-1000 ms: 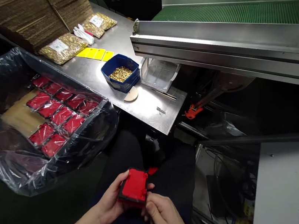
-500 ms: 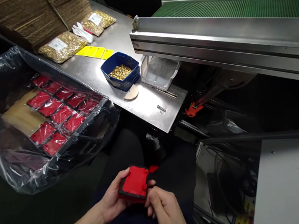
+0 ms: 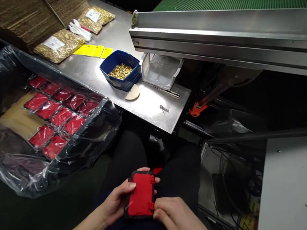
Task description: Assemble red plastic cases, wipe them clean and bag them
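Observation:
A flat red case with a black rim [image 3: 141,196] is held over the lap, its red face up. My left hand [image 3: 118,200] grips it from the left, thumb on the face and fingertips showing past the right edge. Curled closed, my right hand [image 3: 174,216] touches the lower right corner beside a small red latch; whether anything is between its fingers is hidden. Similar red pieces [image 3: 62,116] in clear wrap lie in the plastic-lined box [image 3: 109,118] at the left.
On the metal table [image 3: 148,108] are a blue bin [image 3: 130,84] of small gold parts, a clear tray [image 3: 160,71], yellow cards [image 3: 89,50], white gloves [image 3: 79,30] and bags of gold parts [image 3: 58,45]. A green conveyor [image 3: 216,3] crosses above; a pale panel [image 3: 295,190] stands right.
The red case has tilted up to show more of its face. My left thumb lies further onto it, and my right hand has moved slightly down and right to its lower corner.

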`<state>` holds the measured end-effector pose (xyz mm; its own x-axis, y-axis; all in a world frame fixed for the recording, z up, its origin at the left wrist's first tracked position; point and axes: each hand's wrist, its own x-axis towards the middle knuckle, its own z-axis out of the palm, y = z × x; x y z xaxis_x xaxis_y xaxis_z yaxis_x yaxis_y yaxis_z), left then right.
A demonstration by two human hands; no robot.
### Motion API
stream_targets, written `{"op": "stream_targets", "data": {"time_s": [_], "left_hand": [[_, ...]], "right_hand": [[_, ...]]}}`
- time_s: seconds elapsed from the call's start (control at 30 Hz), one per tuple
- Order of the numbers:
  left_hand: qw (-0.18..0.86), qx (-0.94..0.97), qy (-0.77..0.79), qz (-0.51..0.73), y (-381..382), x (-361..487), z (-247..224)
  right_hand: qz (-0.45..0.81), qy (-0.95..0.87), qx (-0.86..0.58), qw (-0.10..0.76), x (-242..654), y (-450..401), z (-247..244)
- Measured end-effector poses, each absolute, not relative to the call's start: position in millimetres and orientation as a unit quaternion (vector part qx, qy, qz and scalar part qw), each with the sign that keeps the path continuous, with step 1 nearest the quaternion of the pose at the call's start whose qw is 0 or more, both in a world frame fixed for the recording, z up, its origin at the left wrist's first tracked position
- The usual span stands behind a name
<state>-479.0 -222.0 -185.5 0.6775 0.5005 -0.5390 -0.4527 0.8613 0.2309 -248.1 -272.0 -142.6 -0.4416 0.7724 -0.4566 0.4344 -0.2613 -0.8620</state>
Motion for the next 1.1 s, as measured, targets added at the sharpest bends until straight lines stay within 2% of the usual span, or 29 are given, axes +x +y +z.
{"op": "stream_targets", "data": {"time_s": [0.07,0.17,0.27,0.4,0.7,0.87,1.1], "left_hand": [[0.919,0.051,0.308,0.24,-222,-477,-182],[0.919,0.09,0.333,0.189,-221,-474,-178],[0.908,0.126,0.366,0.163,-220,-469,-177],[0.904,0.118,0.376,0.163,-222,-466,-178],[0.892,0.116,0.405,0.165,-225,-470,-181],[0.905,0.146,0.383,0.113,-220,-466,-183],[0.91,0.142,0.369,0.124,-223,-467,-184]], "right_hand": [[0.612,-0.545,-0.543,0.183,-237,-271,-145],[0.534,-0.521,-0.614,0.259,-230,-266,-146],[0.511,-0.567,-0.576,0.292,-241,-254,-143],[0.509,-0.598,-0.54,0.302,-263,-236,-140],[0.429,-0.564,-0.617,0.341,-276,-246,-153],[0.5,-0.595,-0.529,0.341,-263,-243,-149],[0.529,-0.582,-0.505,0.354,-261,-238,-149]]}}
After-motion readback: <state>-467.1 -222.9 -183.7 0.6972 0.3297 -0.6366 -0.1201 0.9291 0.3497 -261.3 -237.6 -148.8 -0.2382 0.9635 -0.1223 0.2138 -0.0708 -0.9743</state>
